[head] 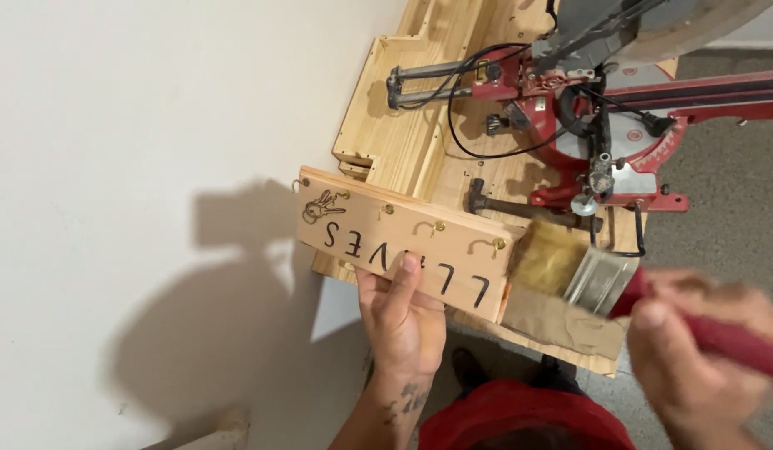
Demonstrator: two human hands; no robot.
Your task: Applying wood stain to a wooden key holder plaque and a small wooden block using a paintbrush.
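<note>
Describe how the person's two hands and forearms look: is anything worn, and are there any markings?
Both hands are bare, with no gloves, rings or watch visible. The left hand joins a bare forearm with dark tattoo markings near the wrist; no sleeve reaches it. The right hand is blurred, so fine details cannot be told.

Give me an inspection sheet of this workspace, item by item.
Surface: pale wooden workbench against a white wall.
Job's things: wooden plaque with brass hooks, dark lettering and a key drawing; wide paintbrush, bristles at the plaque's end.
Clutter: hammer; brown paper on the bench edge.
Hands: left hand holds the plaque from below, thumb over its face; right hand grips the brush's red handle, blurred.
Cables: black cord looping on the bench.
Surroundings: red mitre saw; grey floor.
</note>
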